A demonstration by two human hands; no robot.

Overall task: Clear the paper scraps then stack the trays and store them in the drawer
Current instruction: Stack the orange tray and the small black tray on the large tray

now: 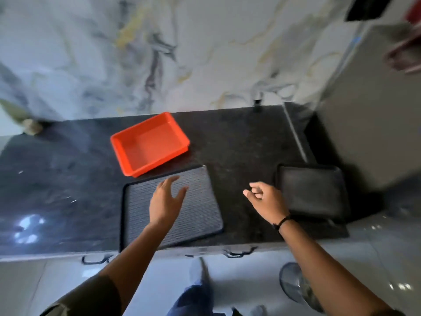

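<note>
Here three trays lie on a dark speckled countertop (239,142) that runs below a marbled wall (182,53). The orange tray (149,143) is deep, bright and glossy, with a rolled rim, set at an angle toward the back of the counter; nothing can be seen inside it. Just in front of it, almost touching its near corner, lies a flat black tray (198,208) with a ribbed, mesh-like floor and a low raised edge, turned slightly and reaching close to the counter's front edge. Well to the right, apart from both, sits a second dark tray (312,192), smooth and shiny inside, close to a grey cabinet side (364,133) that closes off the counter on that end.

The left hand (165,199) hangs over the ribbed tray with fingers spread wide and thumb out, grasping nothing; whether it touches the tray's floor cannot be told. The right hand (265,198) hovers above the bare counter between the two black trays, fingers loosely curled and partly apart, with nothing in it; a dark band circles its wrist.

Below the counter's front edge, black drawer handles (237,253) show, and pale glossy floor (376,258) beyond. The whole view is blurred, so fine detail is lost
</note>
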